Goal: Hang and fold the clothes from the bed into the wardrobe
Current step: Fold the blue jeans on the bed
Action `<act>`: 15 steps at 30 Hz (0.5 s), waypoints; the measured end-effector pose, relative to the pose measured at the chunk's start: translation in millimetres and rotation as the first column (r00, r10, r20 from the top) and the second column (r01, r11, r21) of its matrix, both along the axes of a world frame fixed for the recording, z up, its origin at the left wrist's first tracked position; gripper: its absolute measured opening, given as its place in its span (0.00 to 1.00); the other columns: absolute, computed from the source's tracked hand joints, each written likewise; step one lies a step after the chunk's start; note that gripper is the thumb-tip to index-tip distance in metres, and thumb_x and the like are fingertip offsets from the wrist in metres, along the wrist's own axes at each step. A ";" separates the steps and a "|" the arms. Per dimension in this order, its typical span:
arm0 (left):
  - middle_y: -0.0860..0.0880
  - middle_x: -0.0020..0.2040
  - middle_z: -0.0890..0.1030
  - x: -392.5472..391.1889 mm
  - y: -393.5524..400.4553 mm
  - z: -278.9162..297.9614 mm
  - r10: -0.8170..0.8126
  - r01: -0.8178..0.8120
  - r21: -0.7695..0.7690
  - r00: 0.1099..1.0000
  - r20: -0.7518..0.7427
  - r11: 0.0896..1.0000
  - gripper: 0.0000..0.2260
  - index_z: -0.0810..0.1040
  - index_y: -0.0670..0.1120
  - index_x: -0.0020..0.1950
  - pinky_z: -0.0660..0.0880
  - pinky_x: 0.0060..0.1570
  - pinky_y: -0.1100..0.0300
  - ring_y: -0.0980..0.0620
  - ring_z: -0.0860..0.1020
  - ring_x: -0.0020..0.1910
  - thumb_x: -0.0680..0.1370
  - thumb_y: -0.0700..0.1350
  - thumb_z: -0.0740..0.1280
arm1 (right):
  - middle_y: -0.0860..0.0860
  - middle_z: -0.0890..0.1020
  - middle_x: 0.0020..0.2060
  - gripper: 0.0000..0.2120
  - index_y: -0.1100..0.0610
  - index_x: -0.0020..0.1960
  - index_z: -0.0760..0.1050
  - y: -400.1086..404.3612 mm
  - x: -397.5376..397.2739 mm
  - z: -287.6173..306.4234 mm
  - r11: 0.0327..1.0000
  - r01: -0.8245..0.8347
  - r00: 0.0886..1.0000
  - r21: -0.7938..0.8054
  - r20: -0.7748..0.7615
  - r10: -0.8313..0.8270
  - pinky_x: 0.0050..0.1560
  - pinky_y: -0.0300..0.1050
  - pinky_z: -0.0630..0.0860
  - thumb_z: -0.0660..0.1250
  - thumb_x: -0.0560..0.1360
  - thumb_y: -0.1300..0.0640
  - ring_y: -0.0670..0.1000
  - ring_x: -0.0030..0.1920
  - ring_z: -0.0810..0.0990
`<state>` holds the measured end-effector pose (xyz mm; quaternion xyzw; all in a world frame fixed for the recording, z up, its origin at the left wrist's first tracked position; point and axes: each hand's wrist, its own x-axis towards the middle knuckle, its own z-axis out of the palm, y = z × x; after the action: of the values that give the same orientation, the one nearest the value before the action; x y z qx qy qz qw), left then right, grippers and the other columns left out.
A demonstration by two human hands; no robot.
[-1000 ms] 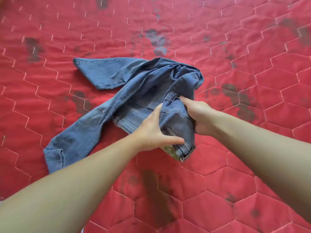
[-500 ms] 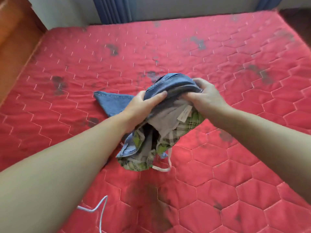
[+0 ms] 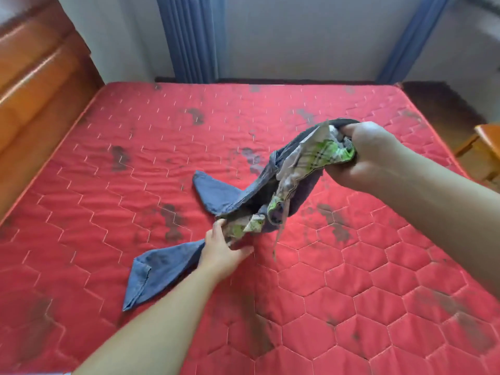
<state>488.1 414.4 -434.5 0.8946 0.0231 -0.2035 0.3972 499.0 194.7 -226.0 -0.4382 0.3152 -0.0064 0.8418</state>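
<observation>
Right hand (image 3: 370,155) gripping jeans (image 3: 216,193) and green checked cloth (image 3: 311,158); left hand (image 3: 221,247) holding both lower, above bed (image 3: 108,171).

Bright, even daylight, perhaps from beyond the curtains (image 3: 190,39), leaves soft shadows; motion blur smears the clothes (image 3: 295,169), and wide-angle distortion bends the edges.

You face a pale wall (image 3: 297,36) with blue curtains (image 3: 189,39); polished orange-brown wooden headboard (image 3: 35,85) on your left, dark floor (image 3: 438,101) right.

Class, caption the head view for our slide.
Both hands grip jeans tangled with a green plaid garment above the red mattress.
</observation>
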 end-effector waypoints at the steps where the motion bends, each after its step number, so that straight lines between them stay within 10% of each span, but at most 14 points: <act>1: 0.46 0.62 0.69 -0.1 -10.5 4.5 0.148 -0.145 -0.083 0.988 0.035 0.986 0.38 0.62 0.51 0.72 0.69 0.60 0.54 0.46 0.73 0.60 0.67 0.51 0.78 | 0.51 0.73 0.20 0.18 0.60 0.34 0.70 1.7 -4.9 22.2 1.000 0.001 0.999 -0.019 0.034 0.000 0.22 0.35 0.73 0.51 0.81 0.65 0.47 0.18 0.73; 4: 0.43 0.66 0.68 5.6 -33.8 44.0 0.482 -0.539 -0.356 0.842 -0.242 0.764 0.41 0.60 0.51 0.74 0.73 0.61 0.48 0.43 0.74 0.61 0.67 0.46 0.78 | 0.51 0.71 0.19 0.22 0.60 0.29 0.69 -2.0 -22.3 85.7 0.999 -0.014 0.991 -0.042 0.133 0.019 0.20 0.35 0.72 0.51 0.80 0.65 0.47 0.18 0.73; 7: 0.46 0.48 0.78 4.0 -49.7 104.0 0.314 -0.551 -0.560 0.826 -0.467 0.619 0.08 0.73 0.48 0.58 0.80 0.41 0.53 0.45 0.81 0.43 0.80 0.44 0.64 | 0.53 0.77 0.32 0.14 0.62 0.42 0.73 -24.5 -36.4 125.4 0.987 -0.053 0.987 -0.153 0.144 0.075 0.31 0.38 0.79 0.52 0.80 0.63 0.49 0.32 0.79; 10: 0.48 0.39 0.76 7.9 -61.7 168.0 0.221 -0.448 -0.679 0.890 -0.398 0.582 0.09 0.73 0.49 0.46 0.73 0.30 0.63 0.52 0.76 0.31 0.83 0.43 0.56 | 0.57 0.76 0.42 0.13 0.60 0.54 0.73 -60.7 -49.7 140.6 0.938 -0.067 0.997 -0.341 0.024 0.080 0.43 0.46 0.80 0.51 0.78 0.62 0.54 0.41 0.78; 15: 0.47 0.52 0.77 -2.8 -71.3 241.7 -0.044 -0.025 -0.701 0.996 -0.080 0.713 0.17 0.74 0.47 0.61 0.73 0.40 0.61 0.49 0.76 0.46 0.77 0.31 0.58 | 0.59 0.77 0.45 0.14 0.61 0.52 0.73 -100.3 -88.0 158.7 0.884 -0.097 0.993 -0.457 -0.104 0.055 0.46 0.49 0.79 0.50 0.77 0.65 0.56 0.42 0.77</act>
<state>485.3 343.1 -192.8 0.6673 -0.0421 -0.2396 0.7039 411.0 94.4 -67.3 -0.6372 0.3242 -0.0286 0.6986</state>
